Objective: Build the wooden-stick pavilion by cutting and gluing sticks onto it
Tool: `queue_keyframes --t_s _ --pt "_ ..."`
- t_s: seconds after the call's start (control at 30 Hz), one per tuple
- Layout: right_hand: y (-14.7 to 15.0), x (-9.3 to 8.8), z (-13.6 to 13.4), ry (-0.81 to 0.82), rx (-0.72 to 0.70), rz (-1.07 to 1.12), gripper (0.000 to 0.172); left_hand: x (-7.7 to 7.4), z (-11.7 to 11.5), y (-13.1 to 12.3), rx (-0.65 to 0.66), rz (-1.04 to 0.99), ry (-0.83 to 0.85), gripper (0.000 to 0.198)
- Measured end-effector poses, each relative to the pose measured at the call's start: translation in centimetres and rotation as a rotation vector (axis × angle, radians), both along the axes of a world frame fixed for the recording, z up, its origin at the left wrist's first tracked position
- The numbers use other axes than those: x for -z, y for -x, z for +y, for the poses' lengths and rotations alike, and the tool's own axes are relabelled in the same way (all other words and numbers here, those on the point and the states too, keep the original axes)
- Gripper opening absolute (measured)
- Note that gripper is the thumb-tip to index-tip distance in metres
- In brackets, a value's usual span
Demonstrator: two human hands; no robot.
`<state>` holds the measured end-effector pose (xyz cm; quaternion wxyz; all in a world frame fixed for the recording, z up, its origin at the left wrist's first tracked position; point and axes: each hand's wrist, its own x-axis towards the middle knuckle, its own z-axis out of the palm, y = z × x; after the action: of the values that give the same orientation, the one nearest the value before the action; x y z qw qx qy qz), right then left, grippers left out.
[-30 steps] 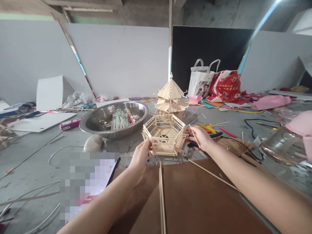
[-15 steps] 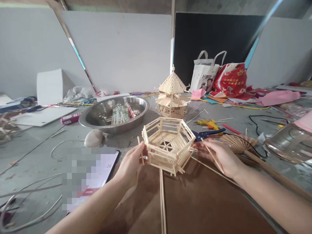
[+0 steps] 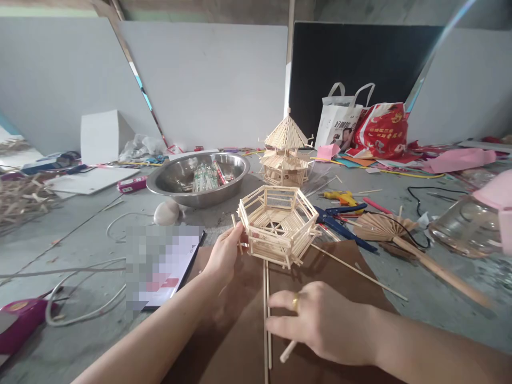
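A hexagonal basket-like frame of thin wooden sticks [image 3: 276, 224] sits over a brown sheet [image 3: 232, 341], its floor laid with sticks. My left hand [image 3: 224, 248] is closed at its left side, gripping the frame's edge, with a short upright stick [image 3: 237, 234] by the thumb. Lower down, my right hand [image 3: 316, 320], with a ring on one finger, has its fingertips at two long parallel sticks [image 3: 265, 341]. A stick end [image 3: 288, 352] juts from beneath that hand; its palm is hidden. Another long stick [image 3: 364, 274] lies to the right.
Behind the frame stands a stick pagoda [image 3: 287, 144]. A steel basin [image 3: 160, 186] holds packaged items at the left, near a phone [image 3: 180, 266]. Blue-handled pliers [image 3: 340, 218], a yellow glue gun [image 3: 342, 198], a paper fan [image 3: 376, 226] and a clear container [image 3: 460, 224] are at the right.
My right hand has left the frame's right side and come down toward me to the long sticks. My left hand stays on the frame. The pliers now show more fully.
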<state>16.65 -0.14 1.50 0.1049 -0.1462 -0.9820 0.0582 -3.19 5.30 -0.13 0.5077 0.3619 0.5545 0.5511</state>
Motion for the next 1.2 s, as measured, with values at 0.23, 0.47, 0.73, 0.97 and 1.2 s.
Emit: queue_keyframes --t_s 0.23,0.47,0.73,0.97,1.2 --pt "3.9 2.2 -0.1 -0.309 -0.204 -0.145 0.019 1.2 0.2 -0.9 -0.052 0.025 -0.067 0.035" --pt "4.4 1.5 -0.3 -0.321 -0.271 -0.148 0.017 3.1 0.2 -1.4 -0.082 -0.104 -0.120 0.037" --pt "4.9 2.1 -2.1 -0.384 -0.289 -0.026 0.016 2.9 0.2 -0.7 -0.078 -0.132 -0.125 0.037" --pt "1.9 0.4 -4.1 -0.265 -0.324 0.072 0.010 3.0 0.2 -0.5 -0.169 -0.081 -0.140 0.037" --pt "-1.0 0.1 -5.1 -0.251 -0.192 0.049 0.009 3.3 1.0 0.1 -0.264 -0.123 -0.148 0.036"
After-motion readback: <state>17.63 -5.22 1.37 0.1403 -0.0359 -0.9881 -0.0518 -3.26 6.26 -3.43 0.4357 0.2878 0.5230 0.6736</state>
